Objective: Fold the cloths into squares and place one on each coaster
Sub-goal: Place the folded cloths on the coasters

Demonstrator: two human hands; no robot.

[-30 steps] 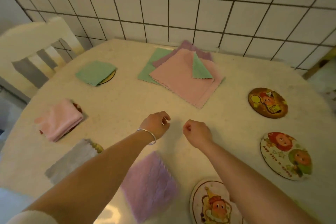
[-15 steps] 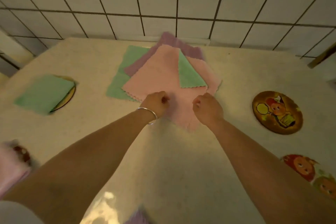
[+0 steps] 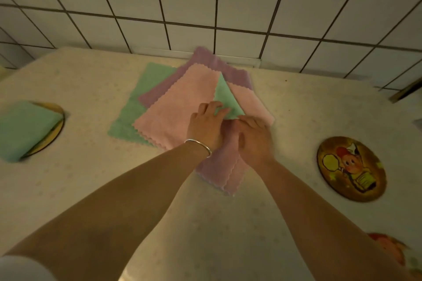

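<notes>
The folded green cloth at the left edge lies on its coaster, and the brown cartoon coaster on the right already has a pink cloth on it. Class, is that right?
Not quite. In the head view the brown cartoon coaster is bare, with no cloth on it. The rest stands: the folded green cloth at the left edge does lie on its coaster.

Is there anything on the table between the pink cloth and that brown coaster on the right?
Nothing visible: only bare table lies between the pink cloth and the brown coaster.
</notes>
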